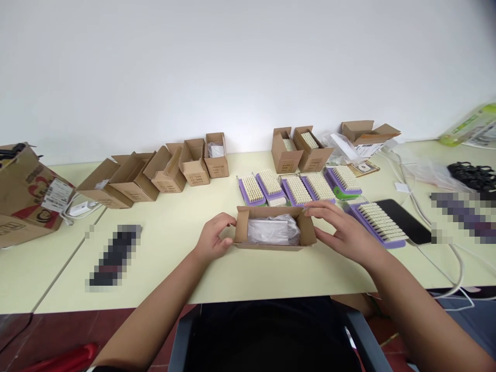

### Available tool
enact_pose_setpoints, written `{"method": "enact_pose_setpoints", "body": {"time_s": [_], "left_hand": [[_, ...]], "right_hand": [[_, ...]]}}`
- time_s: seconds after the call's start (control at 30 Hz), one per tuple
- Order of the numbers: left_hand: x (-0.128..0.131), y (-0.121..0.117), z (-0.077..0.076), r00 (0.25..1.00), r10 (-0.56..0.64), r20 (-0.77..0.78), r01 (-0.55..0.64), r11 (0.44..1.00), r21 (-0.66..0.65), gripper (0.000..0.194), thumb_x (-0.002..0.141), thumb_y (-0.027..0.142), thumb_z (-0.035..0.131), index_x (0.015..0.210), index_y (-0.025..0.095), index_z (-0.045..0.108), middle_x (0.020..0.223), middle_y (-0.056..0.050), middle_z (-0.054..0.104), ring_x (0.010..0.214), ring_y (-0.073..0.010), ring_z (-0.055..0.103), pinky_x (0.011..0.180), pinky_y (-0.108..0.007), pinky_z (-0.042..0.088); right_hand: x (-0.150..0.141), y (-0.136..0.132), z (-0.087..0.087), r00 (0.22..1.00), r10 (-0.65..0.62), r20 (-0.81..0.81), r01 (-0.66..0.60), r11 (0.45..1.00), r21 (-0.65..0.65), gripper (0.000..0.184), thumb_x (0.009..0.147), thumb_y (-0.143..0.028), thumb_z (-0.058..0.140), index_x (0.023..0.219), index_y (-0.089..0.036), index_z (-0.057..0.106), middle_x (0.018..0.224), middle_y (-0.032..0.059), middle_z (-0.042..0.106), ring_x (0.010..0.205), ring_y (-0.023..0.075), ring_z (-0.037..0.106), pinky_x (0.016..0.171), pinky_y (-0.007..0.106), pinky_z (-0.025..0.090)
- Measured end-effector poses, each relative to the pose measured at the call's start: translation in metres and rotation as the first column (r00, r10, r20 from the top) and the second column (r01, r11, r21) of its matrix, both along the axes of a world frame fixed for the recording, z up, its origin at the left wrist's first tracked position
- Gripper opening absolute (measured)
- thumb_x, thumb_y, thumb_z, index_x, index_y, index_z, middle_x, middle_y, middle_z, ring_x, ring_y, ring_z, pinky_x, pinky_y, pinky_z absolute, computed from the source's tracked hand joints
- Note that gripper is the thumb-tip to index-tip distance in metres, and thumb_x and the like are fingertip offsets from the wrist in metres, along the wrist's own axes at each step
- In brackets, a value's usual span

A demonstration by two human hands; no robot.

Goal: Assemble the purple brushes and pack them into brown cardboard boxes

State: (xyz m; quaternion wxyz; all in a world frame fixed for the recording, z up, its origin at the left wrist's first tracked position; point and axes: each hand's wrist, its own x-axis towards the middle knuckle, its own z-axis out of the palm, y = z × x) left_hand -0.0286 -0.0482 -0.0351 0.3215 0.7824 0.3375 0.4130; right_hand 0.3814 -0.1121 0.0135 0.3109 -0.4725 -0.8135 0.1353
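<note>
Cardboard box (271,246): is being steadied between both hands on the cream table (217,279), straight ahead of the person, with its top standing open.
Long axis: is being held crosswise, running left to right and roughly along the table's near edge.
Left hand (212,238): is being kept at the box's left short end, with the fingers curled against the end wall; whether it is being gripped firmly cannot be told.
Right hand (344,232): is being spread over the box's right short end, with the fingers reaching toward the far rim; no pinch is being made.
Nearer hand: neither is being favoured, as the box is being bracketed by one hand at each end.
Plastic bag (273,231): is being contained in the box, filling most of its length; what is being wrapped cannot be told through the glossy film.
Purple bristle brushes (298,190): are being displayed in a row beyond the box, just past the right hand's fingers, with pale bristles facing up.
Green-handled item (343,192): is being partly covered by the end brush of that row.
Black tablet (405,219): is being overlapped by another purple brush to the right.
Small cardboard boxes (166,170): are being lined up along the wall side of the table, well apart from both hands.
Large printed carton (34,188): is being propped at the far left end.
</note>
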Motion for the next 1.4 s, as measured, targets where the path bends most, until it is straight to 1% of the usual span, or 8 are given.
{"method": "enact_pose_setpoints", "body": {"time_s": [0.13,0.27,0.53,0.67,0.8,1.0,1.2,1.4], "left_hand": [[0.004,-0.006,-0.007,0.999,0.028,-0.026,-0.02,0.961,0.275,0.084,0.086,0.1,0.052,0.112,0.026,0.083,0.115,-0.018,0.07,0.115,-0.0383,0.067,0.106,-0.058,0.055],[0.005,-0.009,-0.018,0.992,0.046,-0.118,0.003,0.923,0.384,0.09,0.08,0.107,0.047,0.108,0.031,0.087,0.116,-0.016,0.066,0.128,-0.0431,0.061,0.119,-0.067,0.046],[0.005,-0.006,-0.03,0.983,0.172,0.057,-0.181,0.908,0.378,0.085,0.076,0.108,0.05,0.097,0.028,0.071,0.122,-0.015,0.055,0.123,-0.0405,0.059,0.102,-0.061,0.056],[0.003,-0.006,-0.03,0.997,0.054,0.051,-0.066,0.959,0.277,0.089,0.077,0.109,0.049,0.109,0.028,0.066,0.132,-0.016,0.051,0.12,-0.0383,0.062,0.099,-0.06,0.058],[0.0,-0.005,-0.028,0.996,-0.054,0.068,0.033,0.961,0.275,0.093,0.076,0.109,0.051,0.123,0.03,0.061,0.141,-0.018,0.052,0.125,-0.04,0.062,0.106,-0.064,0.056],[0.001,-0.004,-0.024,0.997,-0.041,0.058,0.024,0.965,0.26,0.088,0.077,0.103,0.062,0.125,0.03,0.056,0.142,-0.019,0.056,0.131,-0.043,0.061,0.11,-0.067,0.053],[-0.007,-0.019,-0.003,0.991,-0.123,-0.045,0.131,0.943,0.305,0.069,0.099,0.074,0.069,0.146,0.029,0.048,0.151,-0.023,0.056,0.141,-0.0403,0.061,0.109,-0.06,0.058],[-0.013,-0.036,0.007,0.987,-0.128,-0.095,0.151,0.939,0.31,0.072,0.098,0.059,0.079,0.153,0.023,0.05,0.16,-0.026,0.056,0.148,-0.0396,0.06,0.113,-0.058,0.059]], "right_hand": [[-0.015,0.001,-0.018,0.98,0.017,-0.196,-0.019,1.0,-0.011,0.036,0.105,-0.026,0.062,0.137,-0.042,0.068,0.142,0.0064,0.074,0.136,0.0336,0.072,0.111,0.059,0.065],[-0.033,0.0,-0.037,0.931,-0.03,-0.365,0.022,0.999,-0.025,0.036,0.104,-0.027,0.063,0.138,-0.04,0.066,0.139,0.0075,0.074,0.13,0.0311,0.074,0.106,0.055,0.068],[-0.034,-0.002,-0.066,0.906,-0.162,-0.392,0.179,0.984,0.006,0.05,0.091,-0.023,0.068,0.138,-0.04,0.063,0.134,0.0066,0.077,0.119,0.0344,0.078,0.102,0.058,0.067],[-0.033,-0.001,-0.066,0.849,-0.274,-0.452,0.294,0.955,-0.027,0.021,0.106,-0.034,0.058,0.121,-0.039,0.071,0.12,0.0061,0.08,0.11,0.0338,0.08,0.095,0.056,0.068],[-0.032,0.001,-0.064,0.836,-0.281,-0.472,0.29,0.955,-0.057,0.021,0.111,-0.042,0.054,0.116,-0.041,0.075,0.118,0.0058,0.08,0.112,0.035,0.078,0.095,0.058,0.066],[-0.034,0.001,-0.062,0.775,-0.35,-0.527,0.302,0.937,-0.177,0.022,0.111,-0.05,0.057,0.113,-0.039,0.076,0.118,0.0061,0.08,0.111,0.0352,0.076,0.092,0.056,0.065],[-0.032,-0.002,-0.043,0.771,-0.375,-0.515,0.252,0.922,-0.293,0.027,0.107,-0.058,0.063,0.109,-0.033,0.073,0.109,0.0061,0.078,0.099,0.0299,0.074,0.081,0.044,0.062],[-0.035,0.022,0.02,0.891,-0.324,-0.318,0.207,0.913,-0.351,0.037,0.104,-0.062,0.07,0.12,-0.029,0.076,0.111,0.0059,0.079,0.098,0.026,0.074,0.087,0.04,0.061]]}}
